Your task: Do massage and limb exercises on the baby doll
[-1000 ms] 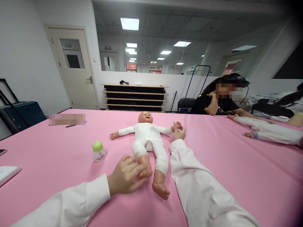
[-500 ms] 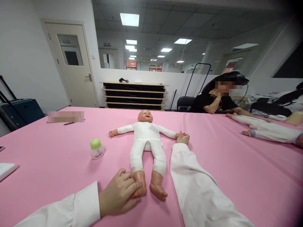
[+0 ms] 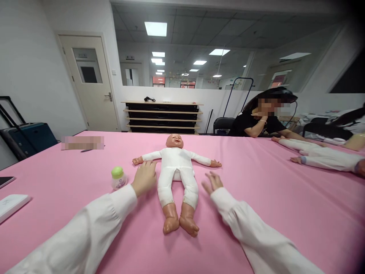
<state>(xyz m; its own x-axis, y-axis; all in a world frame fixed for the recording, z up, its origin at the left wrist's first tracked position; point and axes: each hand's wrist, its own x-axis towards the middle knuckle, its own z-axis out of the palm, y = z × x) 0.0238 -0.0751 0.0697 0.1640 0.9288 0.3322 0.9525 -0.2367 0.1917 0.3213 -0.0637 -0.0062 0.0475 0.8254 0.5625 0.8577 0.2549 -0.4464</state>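
A baby doll (image 3: 176,171) in a white suit lies on its back on the pink table (image 3: 256,213), arms spread and bare feet toward me. My left hand (image 3: 145,177) hovers beside the doll's torso, just under its outstretched arm, holding nothing. To the right of the doll's hip my right hand (image 3: 212,182) is open with fingers spread, also holding nothing. Both my arms wear white sleeves.
A small jar with a green lid (image 3: 118,178) stands left of the doll. A white object (image 3: 11,203) and a dark phone (image 3: 5,180) lie at the left edge. Across the table a person (image 3: 259,118) sits by a second doll (image 3: 319,156).
My left hand let go of the doll's foot and moved up beside its torso. My right hand released the doll's hand and drew back toward its hip. The doll's legs now lie together.
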